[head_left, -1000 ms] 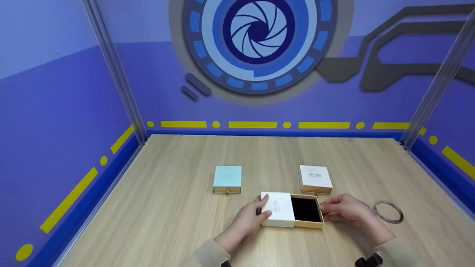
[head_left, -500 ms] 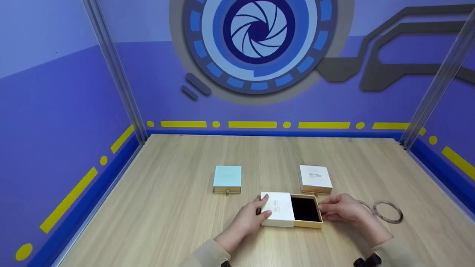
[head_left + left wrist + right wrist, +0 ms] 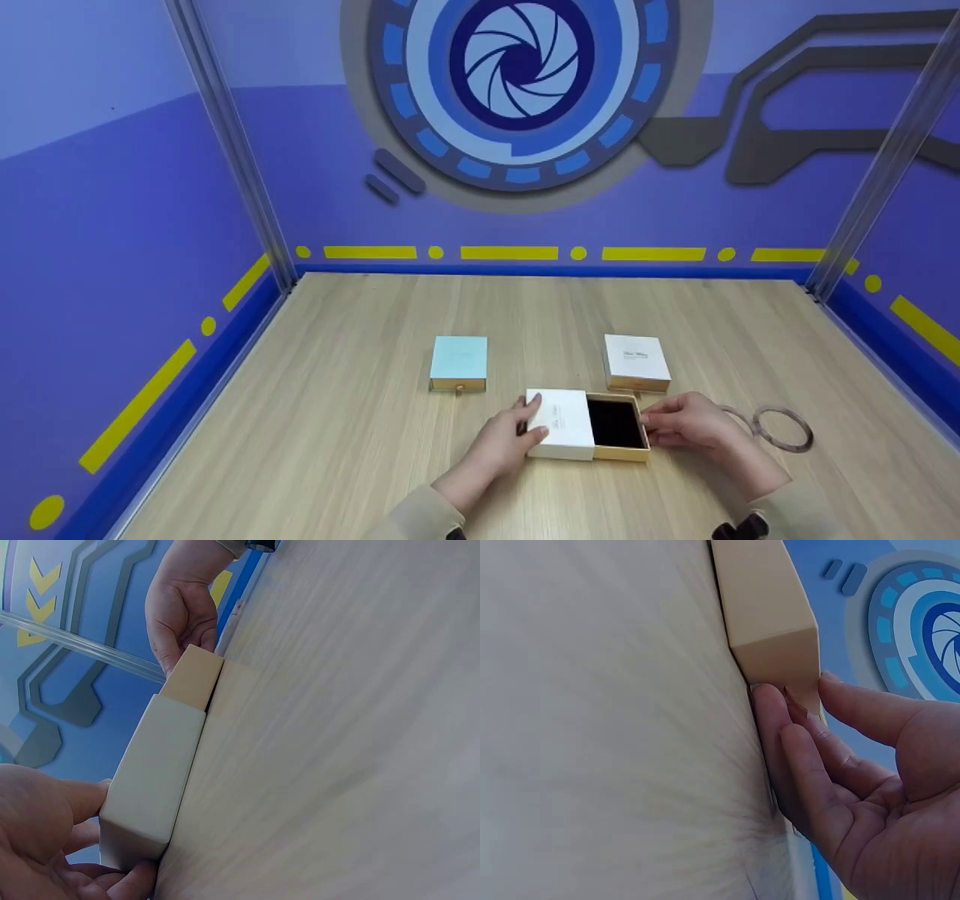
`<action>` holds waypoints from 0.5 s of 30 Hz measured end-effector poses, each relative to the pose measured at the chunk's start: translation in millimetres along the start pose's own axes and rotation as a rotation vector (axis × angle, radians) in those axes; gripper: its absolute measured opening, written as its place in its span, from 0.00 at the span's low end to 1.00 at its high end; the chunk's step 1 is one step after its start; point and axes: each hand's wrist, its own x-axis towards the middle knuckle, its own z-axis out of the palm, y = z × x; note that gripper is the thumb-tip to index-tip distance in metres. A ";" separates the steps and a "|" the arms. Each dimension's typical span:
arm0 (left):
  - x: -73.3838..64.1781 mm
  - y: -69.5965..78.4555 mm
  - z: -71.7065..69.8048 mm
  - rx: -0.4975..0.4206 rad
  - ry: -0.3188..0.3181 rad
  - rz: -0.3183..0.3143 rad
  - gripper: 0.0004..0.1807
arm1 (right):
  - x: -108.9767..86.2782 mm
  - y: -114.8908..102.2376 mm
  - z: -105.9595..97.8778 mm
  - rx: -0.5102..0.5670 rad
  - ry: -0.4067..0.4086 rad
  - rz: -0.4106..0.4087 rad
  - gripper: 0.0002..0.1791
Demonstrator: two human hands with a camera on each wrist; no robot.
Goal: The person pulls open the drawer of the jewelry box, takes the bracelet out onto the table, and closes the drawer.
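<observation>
A white slide-out jewelry box (image 3: 559,424) lies on the table, its gold-sided drawer (image 3: 621,453) pulled partly out to the right and showing a black lining. My left hand (image 3: 499,442) grips the white sleeve at its left end, thumb and a finger on top. At the drawer's right end is my right hand (image 3: 694,424), its thumb at the rim and bent fingers against the end face. In the right wrist view a small brown ribbon tab (image 3: 795,701) shows between the drawer and those fingers. Two bangles, the nearer one a greyish ring (image 3: 784,430), lie right of that hand.
A mint-green box (image 3: 459,360) stands behind and left of the held box. Another white box (image 3: 636,360) is close behind it on the right. Blue and purple panels (image 3: 300,165) wall the wooden table (image 3: 337,360) at the back and sides.
The drawer has slid very slightly left into the sleeve, and my right hand has shifted left with it. More of the second bangle shows. My left hand keeps its hold.
</observation>
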 end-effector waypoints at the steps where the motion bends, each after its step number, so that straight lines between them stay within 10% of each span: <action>1: -0.2 0.0 0.1 -0.001 -0.001 0.000 0.32 | 0.1 0.1 0.2 0.002 0.000 -0.001 0.12; 15: -0.7 -0.4 -1.2 0.012 0.000 0.013 0.32 | 1.0 0.1 3.5 -0.002 0.016 0.008 0.13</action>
